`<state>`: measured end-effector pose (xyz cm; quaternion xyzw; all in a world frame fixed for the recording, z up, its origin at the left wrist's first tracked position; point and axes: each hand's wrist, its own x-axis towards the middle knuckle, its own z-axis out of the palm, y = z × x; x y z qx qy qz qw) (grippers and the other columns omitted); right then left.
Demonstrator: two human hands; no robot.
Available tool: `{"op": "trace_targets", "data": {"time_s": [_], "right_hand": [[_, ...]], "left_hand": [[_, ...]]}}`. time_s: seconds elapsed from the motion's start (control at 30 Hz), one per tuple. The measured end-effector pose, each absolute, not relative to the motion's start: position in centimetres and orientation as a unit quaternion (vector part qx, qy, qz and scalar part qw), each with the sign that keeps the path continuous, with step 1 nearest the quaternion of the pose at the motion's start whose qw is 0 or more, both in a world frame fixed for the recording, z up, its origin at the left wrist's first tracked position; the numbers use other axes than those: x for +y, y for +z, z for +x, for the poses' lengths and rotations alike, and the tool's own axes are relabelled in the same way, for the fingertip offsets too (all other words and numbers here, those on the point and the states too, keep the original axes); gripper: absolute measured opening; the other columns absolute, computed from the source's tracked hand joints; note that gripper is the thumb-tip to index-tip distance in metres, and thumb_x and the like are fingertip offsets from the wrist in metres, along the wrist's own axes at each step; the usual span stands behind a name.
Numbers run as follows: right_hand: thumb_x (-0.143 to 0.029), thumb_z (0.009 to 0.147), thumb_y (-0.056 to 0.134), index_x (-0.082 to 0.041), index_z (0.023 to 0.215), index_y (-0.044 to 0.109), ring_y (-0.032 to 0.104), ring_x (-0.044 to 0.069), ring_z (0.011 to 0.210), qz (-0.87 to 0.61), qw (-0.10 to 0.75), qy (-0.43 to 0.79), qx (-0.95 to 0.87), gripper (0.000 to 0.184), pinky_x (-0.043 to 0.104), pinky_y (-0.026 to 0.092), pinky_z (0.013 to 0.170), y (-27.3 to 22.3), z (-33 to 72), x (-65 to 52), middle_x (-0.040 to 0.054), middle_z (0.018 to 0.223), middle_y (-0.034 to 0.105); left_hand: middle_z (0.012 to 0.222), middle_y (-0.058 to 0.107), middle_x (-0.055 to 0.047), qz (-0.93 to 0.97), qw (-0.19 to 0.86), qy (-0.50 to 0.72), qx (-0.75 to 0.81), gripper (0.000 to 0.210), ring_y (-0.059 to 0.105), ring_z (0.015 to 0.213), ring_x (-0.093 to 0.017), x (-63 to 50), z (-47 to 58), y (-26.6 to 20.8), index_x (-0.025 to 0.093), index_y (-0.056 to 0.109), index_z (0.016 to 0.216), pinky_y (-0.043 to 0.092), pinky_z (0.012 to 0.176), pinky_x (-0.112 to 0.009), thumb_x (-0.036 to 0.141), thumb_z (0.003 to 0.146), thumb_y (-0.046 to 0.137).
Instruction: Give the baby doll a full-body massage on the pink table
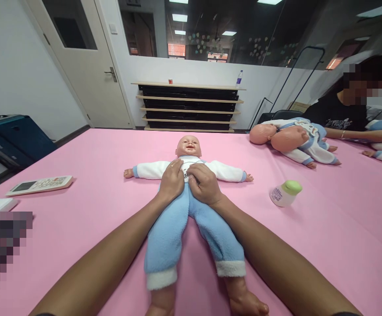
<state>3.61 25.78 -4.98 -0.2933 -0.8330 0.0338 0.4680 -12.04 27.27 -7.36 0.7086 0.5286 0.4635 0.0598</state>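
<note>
A baby doll [189,147] lies on its back with its head away from me, arms stretched out sideways and legs spread towards me. It wears a white top [154,170] with blue cuffs and fuzzy light-blue trousers [166,237] with white hems. On the left side of its chest, my left hand [173,179] has its fingers bent and closed on the fabric of the top. My right hand [205,182] is opposite, close beside it, fingers curled on the same fabric. My hands cover most of the chest print and hide the fingertips.
A white bottle with a green cap [283,193] stands to the right on the pink table cover [95,237]. Further right lie more dolls [287,138], near a seated person [345,109]. A remote control [41,185] lies left, and a blue suitcase [16,138] stands beyond the table.
</note>
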Motion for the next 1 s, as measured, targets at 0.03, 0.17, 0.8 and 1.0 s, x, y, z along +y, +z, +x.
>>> {"op": "trace_targets", "data": {"time_s": [0.03,0.17,0.8,1.0], "right_hand": [[-0.016,0.087,0.046,-0.018,0.1,0.066,0.06,0.023,0.105,-0.281,0.449,0.039,-0.847,0.024,0.04,0.047,0.097,-4.9,3.6,25.9,0.0095,0.105,0.068],[-0.014,0.086,0.047,-0.019,0.11,0.067,0.059,0.022,0.112,-0.263,0.382,0.054,-0.884,0.032,0.04,0.043,0.104,-4.6,3.3,26.4,0.0074,0.115,0.068],[-0.025,0.096,0.034,-0.01,0.117,0.062,0.061,0.026,0.109,-0.569,0.43,0.059,-0.698,0.038,0.042,0.045,0.1,-6.4,3.9,27.8,0.017,0.114,0.066],[-0.02,0.093,0.035,-0.006,0.128,0.056,0.056,0.028,0.12,-0.571,0.476,0.046,-0.667,0.043,0.044,0.043,0.106,-6.7,3.8,27.6,0.0188,0.126,0.061]], "left_hand": [[0.133,0.061,-0.012,0.684,0.064,0.478,0.547,0.042,0.053,0.129,-0.024,27.4,-12.1,-7.5,0.016,0.062,0.125,0.038,0.115,-0.05,0.015,0.089,0.039],[0.136,0.058,-0.013,0.625,0.062,0.518,0.581,0.046,0.049,0.133,-0.026,27.2,-12.2,-7.6,0.015,0.058,0.128,0.035,0.116,-0.052,0.013,0.086,0.041],[0.136,0.06,-0.01,0.787,-0.012,0.46,0.412,0.038,0.048,0.135,-0.022,25.0,-11.3,-5.7,0.019,0.057,0.129,0.038,0.116,-0.046,0.02,0.093,0.043],[0.144,0.054,-0.002,0.855,0.005,0.308,0.417,0.043,0.043,0.139,-0.021,25.5,-11.3,-5.4,0.025,0.056,0.134,0.032,0.118,-0.047,0.019,0.095,0.041]]}}
